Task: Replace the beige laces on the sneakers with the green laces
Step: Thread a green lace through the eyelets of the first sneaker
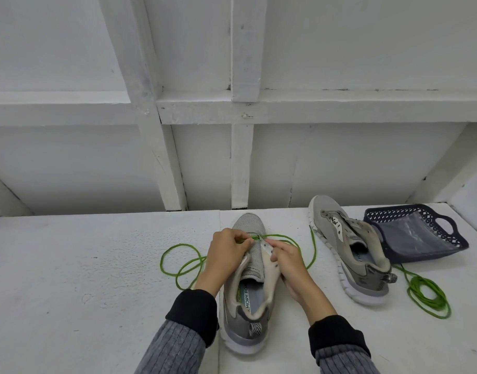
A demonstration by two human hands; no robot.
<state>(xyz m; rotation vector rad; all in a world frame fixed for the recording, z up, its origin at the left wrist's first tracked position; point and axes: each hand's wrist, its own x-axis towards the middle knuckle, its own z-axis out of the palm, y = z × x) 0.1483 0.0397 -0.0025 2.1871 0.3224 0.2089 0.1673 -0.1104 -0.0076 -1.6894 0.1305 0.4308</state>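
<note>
Both forearms are cut off by the lower edge of the view, and the left hand (226, 252) hides the left row of eyelets on the sneaker (248, 287) in front of the person, so how far the lacing runs on that side cannot be told. The printing on the insole is only partly readable. The left hand comes in from below with its back up, thumb and fingers curled together and pinching the green lace (283, 238) near the front of the sneaker's tongue. The right hand (290, 265) lies along the right side of the sneaker, its fingers curled round the pale eyelet flap and pulling it outward; the fingertips are tucked behind the flap and do not show. This grey sneaker stands upright on the white table (96, 279), toe pointing away, with the green lace crossing near the toe and trailing in loose loops to either side. A second sneaker (350, 249) lies tilted on its side to the right, without any lace showing. Beside its heel a second green lace (429, 295) rests in a coil. A dark blue basket (448, 247) sits tipped just behind that sneaker, near the table's far right corner.
</note>
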